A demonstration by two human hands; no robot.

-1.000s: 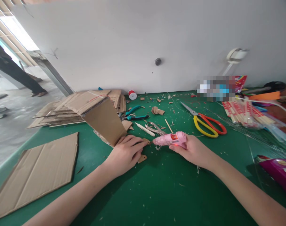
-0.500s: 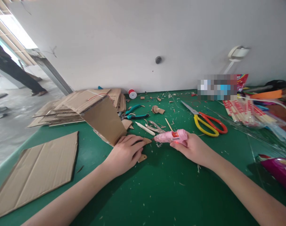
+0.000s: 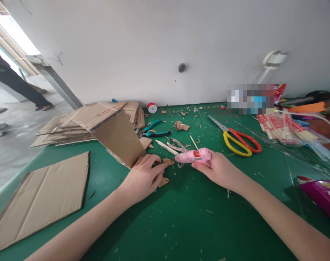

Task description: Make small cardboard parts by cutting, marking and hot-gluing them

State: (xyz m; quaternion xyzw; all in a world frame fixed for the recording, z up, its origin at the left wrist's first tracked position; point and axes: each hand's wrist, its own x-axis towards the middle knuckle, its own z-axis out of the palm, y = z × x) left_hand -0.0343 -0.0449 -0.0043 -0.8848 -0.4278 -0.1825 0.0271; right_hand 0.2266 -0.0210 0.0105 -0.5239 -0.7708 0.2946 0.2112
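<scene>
My right hand (image 3: 217, 170) is wrapped around a pink hot glue gun (image 3: 193, 156), its nozzle pointing left. The nozzle tip touches or nearly touches a small cardboard strip (image 3: 168, 162) with a hole in it. My left hand (image 3: 145, 175) is closed with bent fingers over that strip and a second small holed cardboard tab (image 3: 164, 181); its fingertips are partly hidden. Just behind the left hand, a folded cardboard form (image 3: 121, 139) stands tilted, with a thin red wire along its top.
Beyond the hands lie teal-handled pliers (image 3: 156, 133), a white stick (image 3: 167, 148), metal pliers (image 3: 177, 145) and scissors (image 3: 232, 139). A cardboard sheet (image 3: 45, 199) lies at left, a cardboard stack (image 3: 64, 127) behind it. A red-and-white spool (image 3: 152, 107) stands by the wall. Packaged chopsticks (image 3: 276, 127) are at right.
The glue gun has shifted slightly left with my right hand, its nozzle moving onto or over the small cardboard strip. My left hand has barely moved.
</scene>
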